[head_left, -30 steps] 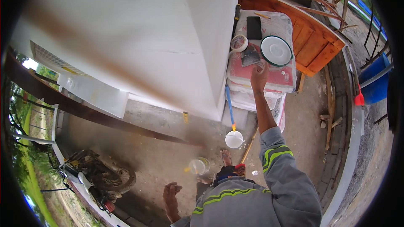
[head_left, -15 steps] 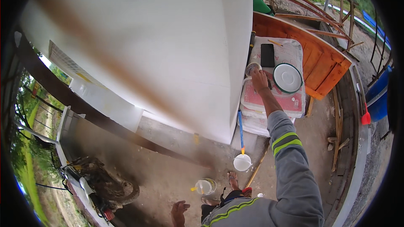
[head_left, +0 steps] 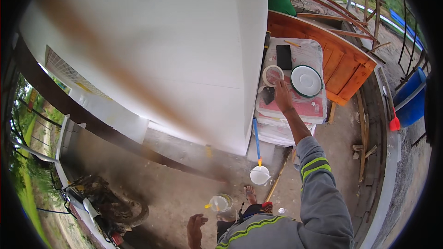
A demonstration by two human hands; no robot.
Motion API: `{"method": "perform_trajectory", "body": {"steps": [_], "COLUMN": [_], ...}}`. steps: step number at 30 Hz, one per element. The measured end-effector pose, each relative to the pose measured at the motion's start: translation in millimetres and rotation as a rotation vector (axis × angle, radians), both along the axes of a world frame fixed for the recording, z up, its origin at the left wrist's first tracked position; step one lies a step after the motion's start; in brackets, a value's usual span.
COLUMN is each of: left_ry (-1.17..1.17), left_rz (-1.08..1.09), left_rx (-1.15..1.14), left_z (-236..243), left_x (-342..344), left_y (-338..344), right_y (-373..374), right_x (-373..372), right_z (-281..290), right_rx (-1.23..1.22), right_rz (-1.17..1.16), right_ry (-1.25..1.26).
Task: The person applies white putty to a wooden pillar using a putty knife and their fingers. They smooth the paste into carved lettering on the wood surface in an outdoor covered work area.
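Note:
My right hand (head_left: pixel 283 97) reaches over the stacked sacks, its fingers closed on the lower rim of a pale roll of tape (head_left: pixel 265 76). Just left of these fingers lies a small dark object (head_left: pixel 267 95) whose kind I cannot make out. A white lid or plate with a dark green rim (head_left: pixel 306 81) rests to the right of the hand. Beyond the roll are a black phone (head_left: pixel 284 57) and a yellow pencil (head_left: pixel 292 44). Low in the view, my left hand (head_left: pixel 195 228) hangs with loosely bent, separated fingers and nothing in it.
White and red sacks (head_left: pixel 295 110) stand against a white wall (head_left: pixel 184 55), beside an orange-brown wooden panel (head_left: pixel 344 67). By my feet are a white bucket (head_left: pixel 260 174) with a blue-handled tool (head_left: pixel 257 140) and a clear tub (head_left: pixel 218 203). A motorcycle (head_left: pixel 108 203) stands left.
My right hand has drawn back slightly toward me, and the tape roll sits a little farther right, more fully visible. The dark object now shows left of the hand. My left hand stays low.

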State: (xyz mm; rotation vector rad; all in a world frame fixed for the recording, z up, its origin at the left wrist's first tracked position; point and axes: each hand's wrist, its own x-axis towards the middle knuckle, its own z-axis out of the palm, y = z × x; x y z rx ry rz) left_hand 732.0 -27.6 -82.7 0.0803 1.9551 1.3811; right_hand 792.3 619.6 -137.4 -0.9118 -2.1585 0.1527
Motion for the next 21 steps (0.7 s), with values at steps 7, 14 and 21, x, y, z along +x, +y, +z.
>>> {"method": "perform_trajectory", "body": {"steps": [7,14,21], "left_ry": [-0.005,0.011,0.177], "left_rz": [-0.078,-0.094,-0.267], "left_rx": [0.011,-0.014,0.146], "left_z": [2.3,-1.6,-25.7], "left_x": [-1.0,9.9,8.5], "left_y": [15.8,20.1,-4.7], "right_y": [-26.5,-187.3,-399.1], "right_x": [9.9,74.2,158.0], "right_z": [25.1,-15.1,-56.5], "right_rx": [-0.122,-0.429,-1.111], "right_rz": [0.005,-0.156,-0.096], "right_ry": [0.2,0.556,0.717]}}
